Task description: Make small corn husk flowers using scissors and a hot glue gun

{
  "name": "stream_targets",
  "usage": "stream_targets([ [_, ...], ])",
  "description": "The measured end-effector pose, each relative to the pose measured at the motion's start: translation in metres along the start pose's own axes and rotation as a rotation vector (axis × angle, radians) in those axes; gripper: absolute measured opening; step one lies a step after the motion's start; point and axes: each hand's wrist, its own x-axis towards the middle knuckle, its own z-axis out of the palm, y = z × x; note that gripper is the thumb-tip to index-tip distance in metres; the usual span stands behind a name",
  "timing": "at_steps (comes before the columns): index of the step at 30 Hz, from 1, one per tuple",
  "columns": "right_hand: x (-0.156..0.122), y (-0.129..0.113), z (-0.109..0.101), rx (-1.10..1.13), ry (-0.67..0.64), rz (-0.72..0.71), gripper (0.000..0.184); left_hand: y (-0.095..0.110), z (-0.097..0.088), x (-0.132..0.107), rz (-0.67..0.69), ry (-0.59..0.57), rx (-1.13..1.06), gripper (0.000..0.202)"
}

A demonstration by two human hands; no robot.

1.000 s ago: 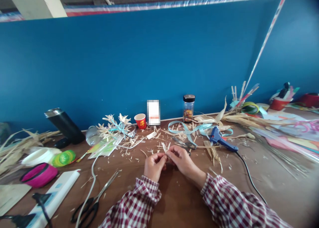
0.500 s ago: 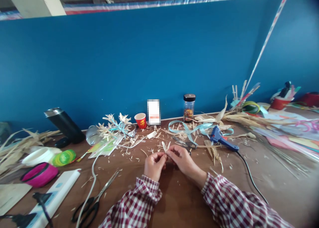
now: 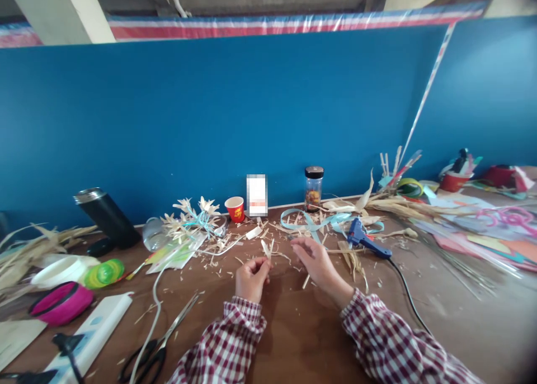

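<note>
My left hand (image 3: pixel 250 279) is closed in a pinch over the middle of the table. Pale dried husk petals (image 3: pixel 267 250) stand up from its fingertips, spread in a small V. To its right, my right hand (image 3: pixel 312 261) is apart from the petals, palm down with bent fingers. It covers the spot where small dark scissors showed earlier. Only a dark tip peeks out by its fingers, and whether they grip anything is hidden. Close by lie a light blue ribbon (image 3: pixel 308 222) and husk scraps (image 3: pixel 254 233).
Large scissors (image 3: pixel 161 339) and a white power strip (image 3: pixel 94 333) lie at the left. A husk flower bunch (image 3: pixel 191 219), a red paper cup (image 3: pixel 235 209) and a lidded jar (image 3: pixel 314 189) stand behind. A blue glue gun (image 3: pixel 367 238) with its cord is at the right.
My right hand has let go of the husk petals and moved right, onto the small scissors' spot. My left hand keeps the petals. The view has tilted up slightly.
</note>
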Motion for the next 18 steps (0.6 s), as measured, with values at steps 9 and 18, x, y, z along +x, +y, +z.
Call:
stream_targets([
  [9, -0.033, -0.018, -0.068, -0.665, -0.064, -0.224, 0.017, -0.001, 0.005, 0.0, -0.003, 0.025, 0.027, 0.031],
  [18, -0.017, 0.019, -0.166, -1.369, 0.136, 0.005, 0.023, -0.001, 0.003, 0.001, 0.02, 0.06, -0.075, 0.03],
])
